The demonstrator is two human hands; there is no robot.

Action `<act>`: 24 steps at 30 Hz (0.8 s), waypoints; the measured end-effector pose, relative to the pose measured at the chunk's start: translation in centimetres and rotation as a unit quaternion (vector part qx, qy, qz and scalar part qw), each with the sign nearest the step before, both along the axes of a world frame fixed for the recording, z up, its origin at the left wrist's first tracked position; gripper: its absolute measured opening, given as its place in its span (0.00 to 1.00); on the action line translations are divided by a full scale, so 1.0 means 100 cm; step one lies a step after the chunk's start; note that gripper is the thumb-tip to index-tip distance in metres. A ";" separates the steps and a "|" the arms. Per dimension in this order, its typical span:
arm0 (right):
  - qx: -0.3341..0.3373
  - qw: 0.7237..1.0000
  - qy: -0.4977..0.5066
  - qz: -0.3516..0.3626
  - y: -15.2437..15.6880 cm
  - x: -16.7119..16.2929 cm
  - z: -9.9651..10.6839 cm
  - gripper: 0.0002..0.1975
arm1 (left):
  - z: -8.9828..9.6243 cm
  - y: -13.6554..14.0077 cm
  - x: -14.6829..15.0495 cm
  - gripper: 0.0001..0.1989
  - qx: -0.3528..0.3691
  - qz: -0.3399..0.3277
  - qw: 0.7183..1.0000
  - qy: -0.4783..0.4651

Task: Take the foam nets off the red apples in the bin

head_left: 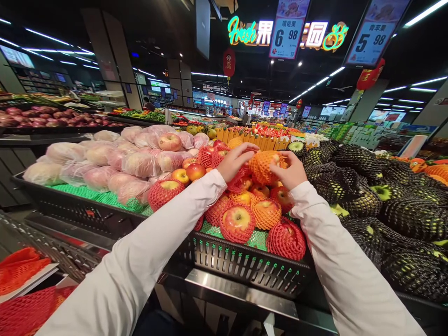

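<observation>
An apple in an orange foam net (263, 169) is raised just above the pile, between my two hands. My left hand (238, 161) closes on its upper left side, fingertips on the net and thumb hidden. From the right, my right hand (291, 171) grips the same netted apple with thumb and bent fingers. Below lie more apples in red and orange nets, among them a red-netted apple (238, 221) at the front and another red-netted apple (286, 239) near the crate's corner. Two bare apples (195, 171) sit left of my left wrist.
Plastic-wrapped fruit (140, 164) fills the left of the black crate (245, 261). Green fruit in black nets (413, 210) is heaped on the right. Red netting (28, 308) lies at lower left. Price signs (289, 30) hang overhead.
</observation>
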State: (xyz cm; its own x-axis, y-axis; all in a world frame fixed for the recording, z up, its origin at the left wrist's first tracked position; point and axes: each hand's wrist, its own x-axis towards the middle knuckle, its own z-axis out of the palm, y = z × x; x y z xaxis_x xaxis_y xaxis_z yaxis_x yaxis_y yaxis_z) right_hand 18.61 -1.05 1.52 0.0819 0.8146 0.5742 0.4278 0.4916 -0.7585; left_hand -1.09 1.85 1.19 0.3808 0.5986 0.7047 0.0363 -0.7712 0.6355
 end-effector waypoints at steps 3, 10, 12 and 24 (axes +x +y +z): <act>-0.120 0.968 0.221 -0.017 0.000 -0.013 -0.003 0.22 | -0.006 0.002 0.001 0.36 0.078 0.008 0.993 0.091; -0.241 0.900 0.329 0.150 -0.007 -0.015 -0.008 0.27 | -0.011 0.009 0.002 0.37 0.060 0.000 0.992 0.114; -0.228 0.916 0.282 0.174 -0.004 -0.013 -0.011 0.34 | -0.010 0.008 0.001 0.36 0.032 0.000 0.995 0.099; -0.109 0.908 0.386 0.119 0.003 -0.021 -0.026 0.22 | -0.008 0.009 -0.001 0.50 0.086 -0.015 0.989 0.115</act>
State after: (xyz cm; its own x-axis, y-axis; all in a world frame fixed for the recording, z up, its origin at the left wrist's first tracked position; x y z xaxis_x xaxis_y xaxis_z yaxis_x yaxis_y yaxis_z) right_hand 16.51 -0.71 -1.13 0.1980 0.9496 0.2431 -0.3713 0.3022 -0.8779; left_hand -1.21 2.74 0.39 0.5590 0.4633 0.6876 0.1412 -0.8704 0.4717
